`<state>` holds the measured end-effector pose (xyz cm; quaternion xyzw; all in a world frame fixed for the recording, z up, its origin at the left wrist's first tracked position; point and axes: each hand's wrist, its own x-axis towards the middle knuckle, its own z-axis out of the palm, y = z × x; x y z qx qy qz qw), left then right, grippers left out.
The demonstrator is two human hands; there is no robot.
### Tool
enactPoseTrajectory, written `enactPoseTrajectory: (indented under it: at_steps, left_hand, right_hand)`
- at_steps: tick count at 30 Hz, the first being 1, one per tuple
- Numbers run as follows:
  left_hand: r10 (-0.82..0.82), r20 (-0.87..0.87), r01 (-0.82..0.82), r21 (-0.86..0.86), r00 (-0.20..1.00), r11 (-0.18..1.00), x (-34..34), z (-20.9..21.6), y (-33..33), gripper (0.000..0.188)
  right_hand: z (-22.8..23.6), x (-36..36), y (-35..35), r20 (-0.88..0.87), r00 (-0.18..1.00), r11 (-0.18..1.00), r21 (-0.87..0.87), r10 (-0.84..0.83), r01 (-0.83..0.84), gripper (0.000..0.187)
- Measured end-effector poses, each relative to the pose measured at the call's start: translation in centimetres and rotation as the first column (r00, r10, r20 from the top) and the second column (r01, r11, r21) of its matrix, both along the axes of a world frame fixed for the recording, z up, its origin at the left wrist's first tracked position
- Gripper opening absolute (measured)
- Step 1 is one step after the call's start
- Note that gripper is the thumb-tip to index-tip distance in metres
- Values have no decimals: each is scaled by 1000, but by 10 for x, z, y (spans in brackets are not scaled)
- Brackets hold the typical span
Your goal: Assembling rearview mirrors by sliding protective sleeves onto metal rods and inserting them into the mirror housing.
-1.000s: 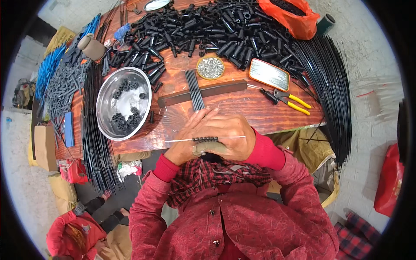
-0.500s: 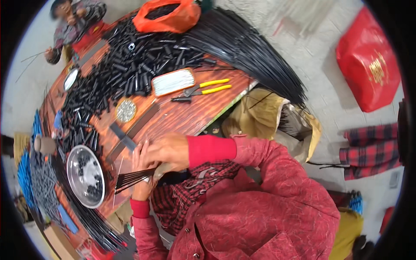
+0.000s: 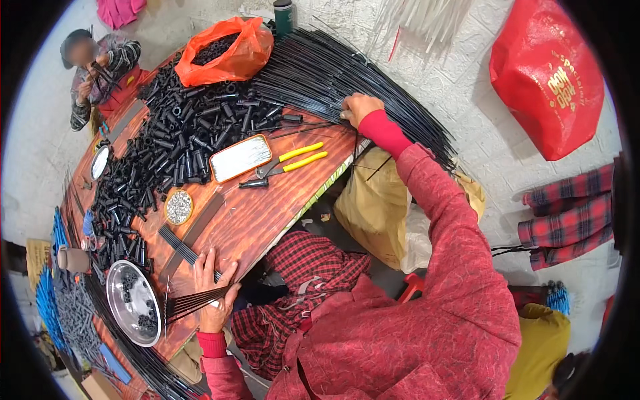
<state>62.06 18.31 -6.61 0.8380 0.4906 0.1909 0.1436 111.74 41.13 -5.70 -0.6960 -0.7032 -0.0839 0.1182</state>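
Left hand (image 3: 215, 312), lower left of centre: thumb clamped on a fan of thin black rods (image 3: 193, 303), other fingers spread. A fine pale wire (image 3: 166, 313) crosses the fan's outer ends; attachment cannot be confirmed. Right hand (image 3: 363, 108), upper centre: fingers drawn together at the edge of a large bundle of long black rods (image 3: 333, 67); cannot tell whether they grip one.

Progress, as judged: one small set gathered; the bundle and the heap of black tubes (image 3: 193, 130) at upper left are largely unused. Dark grey rods (image 3: 179, 245) lie across a brown bar (image 3: 203, 221), just beyond the left fingers.

Surroundings: yellow-handled pliers (image 3: 303, 162) and an orange-rimmed tray (image 3: 245, 171) of white pins occupy the tabletop (image 3: 267, 213) between the hands. A metal bowl (image 3: 153, 293) stands close beside the fan, limiting room there. Co-worker (image 3: 100, 73) at upper left, well apart.
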Motion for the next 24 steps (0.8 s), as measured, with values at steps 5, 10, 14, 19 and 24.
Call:
enactPoseTrajectory:
  at_steps: [5,10,14,19,24]
  left_hand:
    - [4,-12,-4,-18,1000,1000,4,1,4,40]
    - [11,7,-11,-11,1000,1000,2,-1,4,46]
    - [-3,0,3,3,1000,1000,0,0,3,44]
    - [18,-29,-18,-16,999,1000,-10,0,-2,42]
    - [0,-3,0,5,1000,1000,-8,2,-2,40]
  right_hand:
    - [-9,8,9,13,1000,998,63,-9,9,11]
    - [14,0,15,118,989,994,-48,-94,100,11]
    - [21,13,17,4,992,979,-161,-129,128,14]
    - [33,12,18,-44,993,976,-193,-114,103,14]
    - [44,19,27,-218,975,995,-103,-42,20,22]
